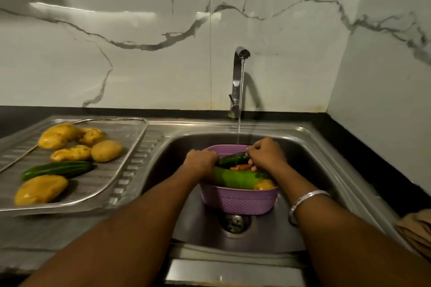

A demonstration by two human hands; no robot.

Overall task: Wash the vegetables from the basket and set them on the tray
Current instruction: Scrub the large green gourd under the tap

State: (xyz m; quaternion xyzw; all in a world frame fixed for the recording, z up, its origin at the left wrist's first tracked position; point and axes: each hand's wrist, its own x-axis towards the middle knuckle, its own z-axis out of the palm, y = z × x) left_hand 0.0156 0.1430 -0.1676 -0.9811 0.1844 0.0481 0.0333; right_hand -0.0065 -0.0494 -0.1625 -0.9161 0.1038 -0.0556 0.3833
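Hands [233, 161] curled into lilac plastic basket [240, 202] under tap water. Left [201, 162] gripped pale green gourd [235, 178]; right [265, 152] gripped dark cucumber [231, 159].

The woven-pattern lilac plastic basket [240, 202] holds a pale green long gourd [235, 178], a dark green cucumber [233, 159] and orange carrot pieces [241, 167]. On the left, the grey steel mesh tray [130, 128] carries yellow potatoes [106, 150] and a dark green striped cucumber [58, 169]. The far wall [140, 53] is white marble with grey veins.
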